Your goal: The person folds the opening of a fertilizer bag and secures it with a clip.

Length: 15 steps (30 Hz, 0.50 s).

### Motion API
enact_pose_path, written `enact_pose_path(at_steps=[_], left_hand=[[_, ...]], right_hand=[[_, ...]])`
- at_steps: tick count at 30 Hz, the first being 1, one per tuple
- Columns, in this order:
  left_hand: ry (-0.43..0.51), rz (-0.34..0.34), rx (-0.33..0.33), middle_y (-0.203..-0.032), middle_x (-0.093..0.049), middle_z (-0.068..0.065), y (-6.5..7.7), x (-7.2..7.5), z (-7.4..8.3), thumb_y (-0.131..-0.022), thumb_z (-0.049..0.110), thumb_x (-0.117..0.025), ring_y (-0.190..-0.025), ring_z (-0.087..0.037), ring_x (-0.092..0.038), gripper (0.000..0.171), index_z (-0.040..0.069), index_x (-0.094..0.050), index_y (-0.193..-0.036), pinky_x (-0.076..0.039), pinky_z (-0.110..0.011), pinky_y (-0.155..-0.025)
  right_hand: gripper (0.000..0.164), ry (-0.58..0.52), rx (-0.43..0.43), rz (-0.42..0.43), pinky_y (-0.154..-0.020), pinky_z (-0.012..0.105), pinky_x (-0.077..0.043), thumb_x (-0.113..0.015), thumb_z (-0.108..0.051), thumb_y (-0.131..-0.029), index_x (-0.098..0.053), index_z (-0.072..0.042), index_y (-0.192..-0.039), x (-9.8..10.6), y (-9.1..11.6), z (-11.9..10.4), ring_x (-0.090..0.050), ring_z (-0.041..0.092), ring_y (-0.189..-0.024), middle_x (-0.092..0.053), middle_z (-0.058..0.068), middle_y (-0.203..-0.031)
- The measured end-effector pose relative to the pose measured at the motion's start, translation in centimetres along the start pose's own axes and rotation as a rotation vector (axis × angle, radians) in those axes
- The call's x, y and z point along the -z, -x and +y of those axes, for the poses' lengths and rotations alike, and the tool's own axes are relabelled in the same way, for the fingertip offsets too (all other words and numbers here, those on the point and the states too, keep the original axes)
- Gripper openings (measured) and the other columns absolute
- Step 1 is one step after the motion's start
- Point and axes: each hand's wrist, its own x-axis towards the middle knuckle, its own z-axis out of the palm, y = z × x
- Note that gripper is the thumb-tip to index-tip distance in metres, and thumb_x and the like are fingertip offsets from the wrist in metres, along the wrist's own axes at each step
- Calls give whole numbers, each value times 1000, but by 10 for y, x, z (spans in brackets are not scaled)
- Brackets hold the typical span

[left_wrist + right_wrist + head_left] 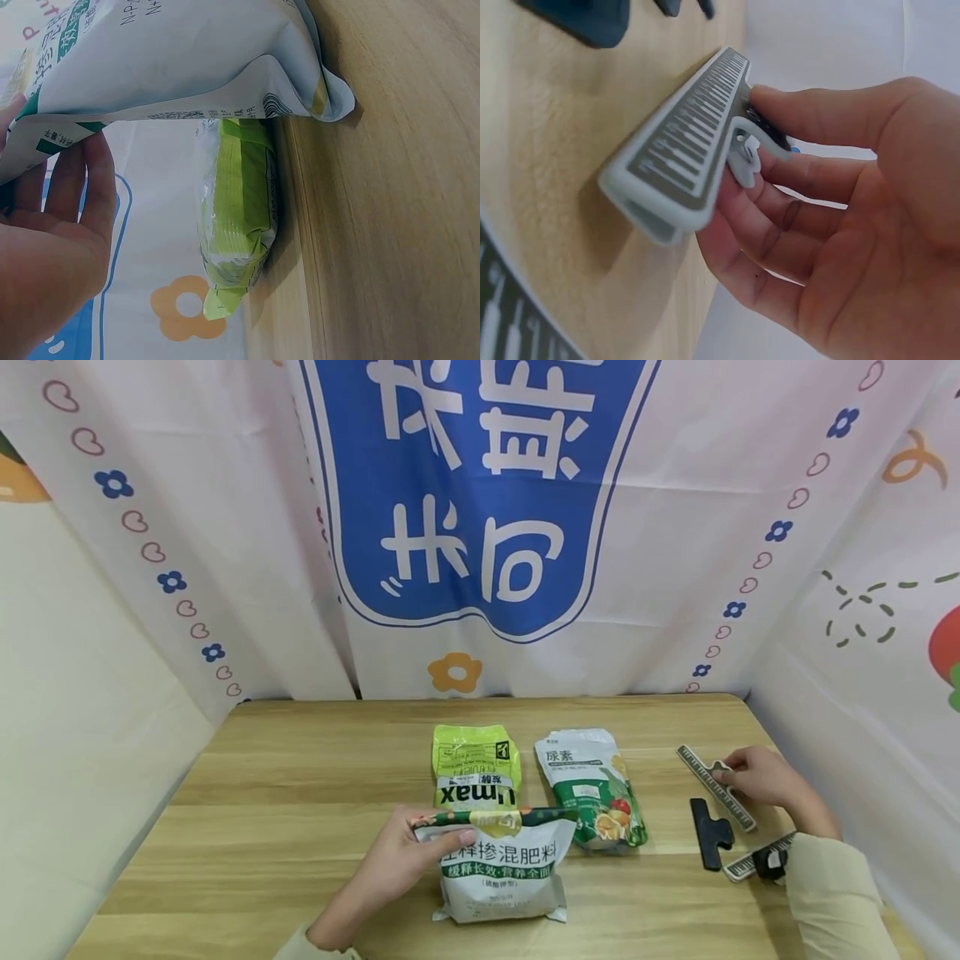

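A white and grey fertilizer bag [501, 885] stands at the table's front with its dark green top edge folded over. My left hand [420, 852] pinches that fold at its left end, thumb in front; in the left wrist view its fingers [96, 176] lie behind the bag. At the right, my right hand [761, 777] pinches the handle of a long bag clip [716, 787] with a piano-key pattern. In the right wrist view the thumb presses the dark handle tab of this clip [697, 139], and its long edges look slightly apart.
Behind the held bag lie a lime-green bag [476, 764] and a white-green pouch [592, 789]. A black clip [708, 835] and another piano-key clip [761, 860] lie near my right forearm. Fabric walls [247, 527] close off the wooden table [300, 777] at back and sides.
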Motion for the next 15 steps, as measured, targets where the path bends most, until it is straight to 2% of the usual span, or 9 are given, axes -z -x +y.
enact_pose_path(at_steps=[8, 15], left_hand=[[16, 2, 15, -105, -82, -13, 0, 0, 0, -98, 23, -75, -85, -9, -78, 23, 4, -80, -109, -60, -22, -70], [18, 2, 2, -105, -82, -13, -1, 0, -1, -98, 22, -75, -85, -10, -78, 22, 3, -80, -108, -60, -22, -71]], right_hand=[[39, -4, 32, 69, -70, 35, -53, -73, -21, -96, -70, 14, -111, 4, 3, -9, -67, 28, -87, -74, 23, -97], [39, -9, 29, 80, -70, 33, -50, -74, -24, -97, -69, 12, -113, 9, 4, -19, -65, 27, -88, -73, 20, -97]])
